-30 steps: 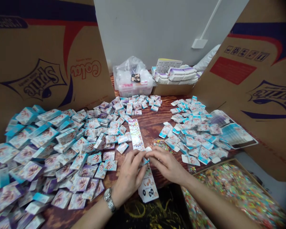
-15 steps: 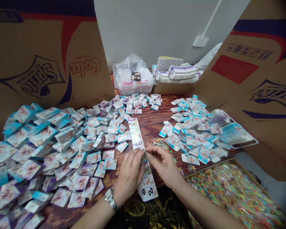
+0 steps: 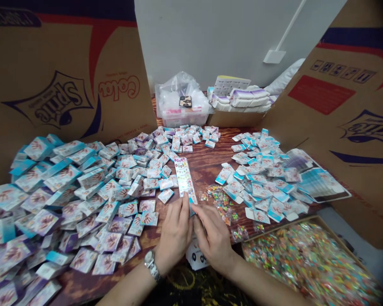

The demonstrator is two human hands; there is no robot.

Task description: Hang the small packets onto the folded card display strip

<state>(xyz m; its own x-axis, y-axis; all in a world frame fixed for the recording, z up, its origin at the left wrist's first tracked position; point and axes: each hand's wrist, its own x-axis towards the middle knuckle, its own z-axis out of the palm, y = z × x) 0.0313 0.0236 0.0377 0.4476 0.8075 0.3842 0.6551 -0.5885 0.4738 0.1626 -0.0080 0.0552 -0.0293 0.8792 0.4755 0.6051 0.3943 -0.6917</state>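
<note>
Between 2 hands (image 3: 175, 229) (image 3: 213, 236), a half-hidden blue cardboard box (image 3: 192, 209)

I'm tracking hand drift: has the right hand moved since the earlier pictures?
Yes: against the loose colourful packets on the table, the right hand has shifted left and slightly back.

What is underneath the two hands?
A stack of printed sheets shows on the near side, a printed strip on the far side. The left hand and right hand cover the middle, a blue piece showing between; whether sheets and strip join is hidden.
</note>
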